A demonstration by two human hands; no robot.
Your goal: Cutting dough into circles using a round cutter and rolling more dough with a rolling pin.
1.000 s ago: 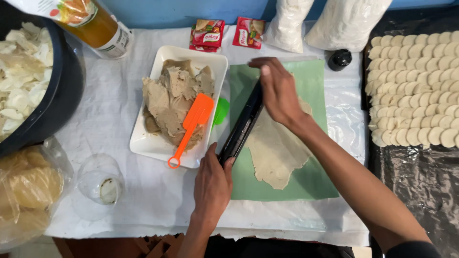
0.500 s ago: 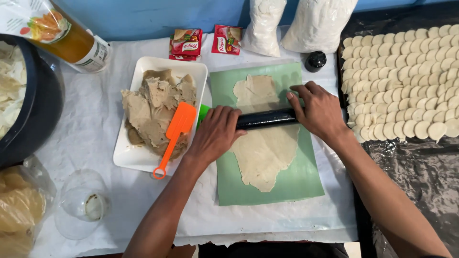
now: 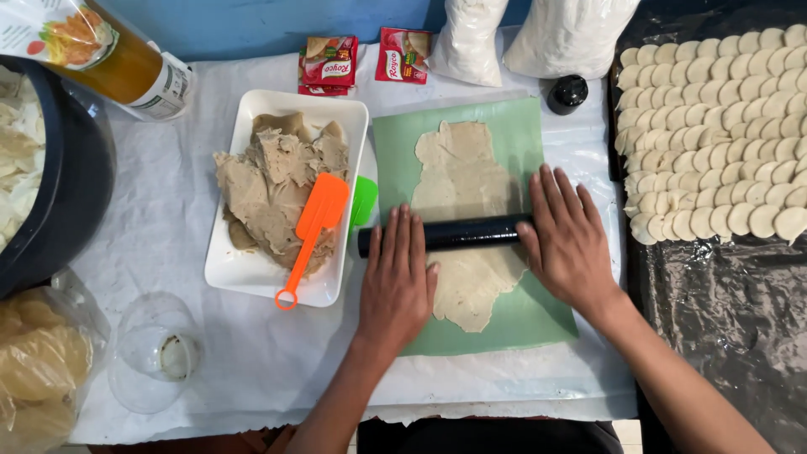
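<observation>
A black rolling pin (image 3: pixel 466 234) lies crosswise over a thin, uneven sheet of pale dough (image 3: pixel 462 172) on a green mat (image 3: pixel 521 324). My left hand (image 3: pixel 397 277) presses flat on the pin's left end, fingers stretched forward. My right hand (image 3: pixel 569 238) presses flat on its right end, fingers spread. Left of the mat, a white rectangular dish (image 3: pixel 227 273) holds beige paste (image 3: pixel 261 185), with an orange spatula (image 3: pixel 307 231) lying on it.
Several cut dough rounds (image 3: pixel 723 134) lie in rows on a black sheet (image 3: pixel 740 328) at right. Two white bags (image 3: pixel 563 34), red sachets (image 3: pixel 328 60), a black cap (image 3: pixel 567 92) and an oil bottle (image 3: pixel 118 63) stand behind. A black bowl (image 3: pixel 76 193), a glass (image 3: pixel 155 353) and a bag (image 3: pixel 34 370) sit left.
The pin has turned from diagonal to crosswise and rolled nearer to me over the dough. My hands have flattened on its two ends.
</observation>
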